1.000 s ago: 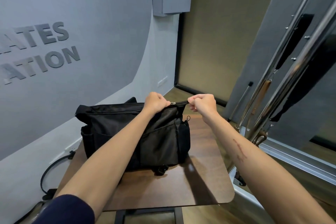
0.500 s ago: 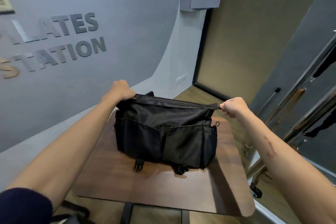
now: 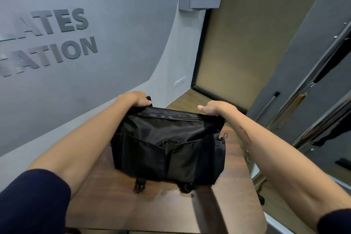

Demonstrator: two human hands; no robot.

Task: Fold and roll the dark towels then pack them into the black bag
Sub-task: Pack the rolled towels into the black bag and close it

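My left hand (image 3: 135,99) and right hand (image 3: 215,108) each grip a top end of the bag (image 3: 169,144), mid-table (image 3: 152,213)

Head view, close, facing forward-down over table (image 3: 224,213).

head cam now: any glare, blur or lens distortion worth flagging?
Head view: wide-angle bending curves the wall and leans the metal rails; glare patch on the wooden table just below the black bag; bag fabric reads near-black, pocket detail faint; left hand and right hand sharp, frame edges slightly soft.
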